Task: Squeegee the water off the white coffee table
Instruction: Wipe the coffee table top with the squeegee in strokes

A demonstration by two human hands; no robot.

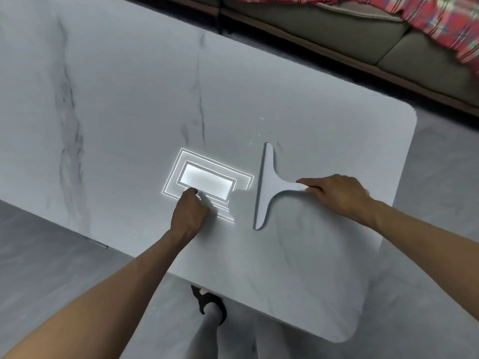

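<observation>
Squeegee (267, 187): lay flat on the white marble surface (116, 99), near its right end, blade on the left, handle pointing right.
Right hand (337, 195): your fingers closed around the handle's end.
Left hand (190, 213): you rested it curled in a loose fist on the surface, just left of the blade, holding nothing.
Reflection (207, 183): a bright ceiling light glared beside your left knuckles.
Sofa (363, 40): stood beyond the far edge.
</observation>
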